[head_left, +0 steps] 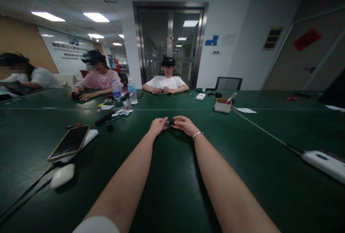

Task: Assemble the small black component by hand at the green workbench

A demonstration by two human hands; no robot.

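Both my arms reach forward over the green table [172, 168]. Between my hands is a small dark object [170, 122], with a lighter part toward the left end; it is too small to name. My left hand [158, 126] pinches its left end with thumb and fingers. The fingers of my right hand [185, 125] close round its right end. A silver bracelet [198, 135] circles my right wrist. The object is held roughly level, just above or on the table; which of these I cannot tell.
On the left lie a phone [70, 141], a white case [63, 176] and a black strap. Two water bottles [132, 91] stand further back. A small box [222, 105] and a white power strip [325, 163] are on the right. Several people sit across the table.
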